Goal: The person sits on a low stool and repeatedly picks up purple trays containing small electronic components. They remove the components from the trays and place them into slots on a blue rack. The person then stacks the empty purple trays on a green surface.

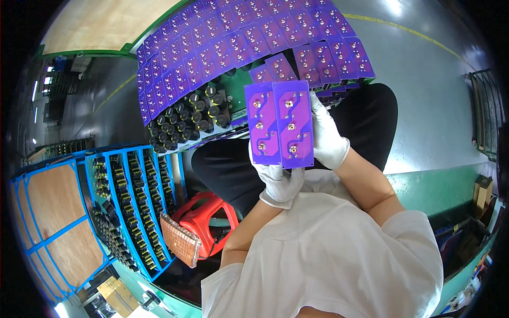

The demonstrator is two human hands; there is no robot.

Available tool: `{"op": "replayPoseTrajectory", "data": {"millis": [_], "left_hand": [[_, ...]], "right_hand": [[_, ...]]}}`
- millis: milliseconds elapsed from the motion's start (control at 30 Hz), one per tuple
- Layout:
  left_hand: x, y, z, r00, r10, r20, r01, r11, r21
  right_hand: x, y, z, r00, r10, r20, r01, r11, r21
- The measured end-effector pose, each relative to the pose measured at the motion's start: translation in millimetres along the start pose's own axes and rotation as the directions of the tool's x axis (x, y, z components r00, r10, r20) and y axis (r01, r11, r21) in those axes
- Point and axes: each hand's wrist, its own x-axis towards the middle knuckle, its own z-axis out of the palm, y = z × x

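Note:
Two purple circuit boards [295, 139] lie side by side between my white-gloved hands, their soldered faces turned up. My left hand [279, 183] is closed on them from below at the near edge, and the boards cover most of its fingers. Along the right edge my right hand [327, 135] grips the same pair, with the fingertips partly behind. Just beyond them, rows of similar purple boards [238, 45] cover the green bench. Two loose boards [280, 66] sit askew at the near edge of those rows.
Black cylinders [201, 114] with yellow marks stand in a cluster at the bench's near left. A blue rack [135, 206] holds several rows of similar parts. A red stool [204, 220] with a brown pad [180, 241] is at my left. My knees reach under the bench edge.

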Motion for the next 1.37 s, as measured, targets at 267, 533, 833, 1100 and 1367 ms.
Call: {"op": "replayPoseTrajectory", "data": {"millis": [267,533,833,1100,1367], "left_hand": [[2.5,3.6,3.6,0.994,-0.108,0.004,0.108,0.994,0.003],[1.4,10.4,-0.8,0.98,-0.2,0.017,0.2,0.98,0.01],[-32.5,-13.6,7.6,0.918,-0.387,0.088,0.382,0.922,0.06],[-28.8,-15.2,-6.5,0.941,-0.329,0.08,0.331,0.943,-0.02],[2.0,-22.7,-80.2,0.967,-0.242,0.076,0.213,0.937,0.275]], "right_hand": [[-1.2,2.0,5.8,0.997,-0.066,0.03,0.069,0.989,-0.133],[-3.5,1.5,10.0,0.998,0.031,0.059,-0.024,0.993,-0.117],[-7.1,-1.7,13.6,0.999,0.048,-0.019,-0.05,0.99,-0.132],[-7.0,31.1,9.3,0.979,0.194,0.059,-0.2,0.975,0.098],[29.1,77.2,-46.5,0.909,0.399,0.116,-0.365,0.9,-0.237]]}}
